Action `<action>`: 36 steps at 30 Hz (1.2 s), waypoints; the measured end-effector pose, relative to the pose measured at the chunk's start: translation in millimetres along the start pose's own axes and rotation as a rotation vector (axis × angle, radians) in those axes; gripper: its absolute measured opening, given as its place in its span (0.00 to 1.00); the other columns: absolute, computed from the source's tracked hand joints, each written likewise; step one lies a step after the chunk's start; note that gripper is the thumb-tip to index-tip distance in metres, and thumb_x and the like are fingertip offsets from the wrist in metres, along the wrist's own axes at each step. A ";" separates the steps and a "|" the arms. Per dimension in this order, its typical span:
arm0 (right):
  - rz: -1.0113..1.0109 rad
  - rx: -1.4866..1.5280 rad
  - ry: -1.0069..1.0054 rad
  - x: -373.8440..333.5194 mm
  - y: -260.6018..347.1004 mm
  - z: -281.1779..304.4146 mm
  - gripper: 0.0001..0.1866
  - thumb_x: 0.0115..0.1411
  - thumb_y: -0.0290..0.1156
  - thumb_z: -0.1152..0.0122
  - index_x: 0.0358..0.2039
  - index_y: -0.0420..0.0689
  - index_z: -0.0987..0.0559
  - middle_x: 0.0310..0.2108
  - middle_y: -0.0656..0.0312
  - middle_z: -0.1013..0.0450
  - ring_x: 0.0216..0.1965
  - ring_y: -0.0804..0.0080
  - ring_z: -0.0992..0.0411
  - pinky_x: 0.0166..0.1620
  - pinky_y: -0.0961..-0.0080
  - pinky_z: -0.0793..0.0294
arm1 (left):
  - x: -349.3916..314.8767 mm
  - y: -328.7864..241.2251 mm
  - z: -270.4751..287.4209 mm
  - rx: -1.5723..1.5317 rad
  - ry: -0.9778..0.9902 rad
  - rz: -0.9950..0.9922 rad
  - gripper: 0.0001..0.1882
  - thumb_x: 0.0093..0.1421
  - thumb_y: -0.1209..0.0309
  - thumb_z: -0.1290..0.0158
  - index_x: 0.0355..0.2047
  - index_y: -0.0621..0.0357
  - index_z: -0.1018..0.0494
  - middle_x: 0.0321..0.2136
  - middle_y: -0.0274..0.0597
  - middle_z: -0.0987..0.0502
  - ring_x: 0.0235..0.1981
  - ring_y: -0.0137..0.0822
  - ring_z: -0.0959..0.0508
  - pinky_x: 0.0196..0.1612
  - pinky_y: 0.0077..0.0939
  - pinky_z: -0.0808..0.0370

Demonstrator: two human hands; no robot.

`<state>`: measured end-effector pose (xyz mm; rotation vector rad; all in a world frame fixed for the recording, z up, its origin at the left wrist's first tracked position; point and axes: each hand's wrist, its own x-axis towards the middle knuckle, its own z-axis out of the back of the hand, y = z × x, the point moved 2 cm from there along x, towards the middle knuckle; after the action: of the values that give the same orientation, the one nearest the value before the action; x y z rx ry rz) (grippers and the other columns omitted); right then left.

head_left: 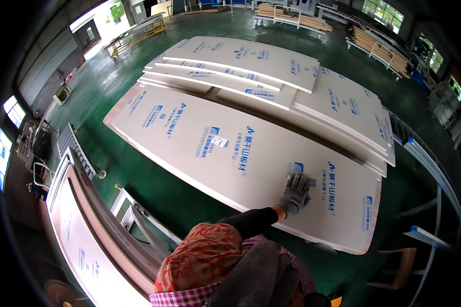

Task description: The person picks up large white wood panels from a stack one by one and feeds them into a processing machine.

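My left hand (294,194), in a grey knitted glove, lies on the top face of a large white panel (271,148) with blue print. Its fingers rest flat on the surface, apart from part of a blue printed mark that they cover. A black sleeve covers the forearm, with a red patterned sleeve above it. The panel stretches from the far left to the near right, its protective film edges slightly brownish at both ends. A small white label (220,141) sits near its middle. My right hand does not show.
Beyond it lie overlapping stacks of similar white panels (338,110). More panels (82,245) lean at the lower left, next to a white metal frame (138,217). Metal rails (435,169) and a wooden bracket (404,268) stand right. Timber-laden carts (292,19) are far off.
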<state>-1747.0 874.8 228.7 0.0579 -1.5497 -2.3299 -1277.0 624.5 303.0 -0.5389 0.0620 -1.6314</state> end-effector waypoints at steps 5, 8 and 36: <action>0.005 -0.025 -0.209 46.1 -33.8 86.1 0.15 0.57 0.29 0.49 0.44 0.38 0.28 0.36 0.53 0.28 0.35 0.64 0.31 0.39 0.69 0.28 | -8.4 -38.3 -31.2 0.047 0.048 -0.015 0.40 0.57 0.49 0.56 0.61 0.66 0.47 0.63 0.62 0.52 0.66 0.60 0.59 0.65 0.55 0.66; 0.005 -0.071 -0.422 59.0 -71.2 186.8 0.15 0.57 0.29 0.49 0.44 0.38 0.28 0.36 0.53 0.28 0.34 0.64 0.31 0.39 0.69 0.28 | -19.0 -47.7 -34.6 -0.022 -0.037 -0.078 0.42 0.58 0.53 0.56 0.62 0.74 0.53 0.62 0.68 0.54 0.65 0.64 0.57 0.65 0.54 0.64; -0.334 -0.301 -0.944 16.8 -85.9 387.7 0.15 0.58 0.32 0.45 0.45 0.42 0.26 0.40 0.55 0.25 0.37 0.65 0.26 0.43 0.70 0.29 | -93.3 -350.6 -117.6 -0.726 0.953 -0.704 0.30 0.62 0.61 0.52 0.61 0.58 0.44 0.58 0.56 0.39 0.60 0.48 0.38 0.62 0.34 0.42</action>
<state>-1870.1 1243.8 310.4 -1.0695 -1.5826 -3.0488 -1642.5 732.8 292.8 -0.2661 1.3330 -2.4315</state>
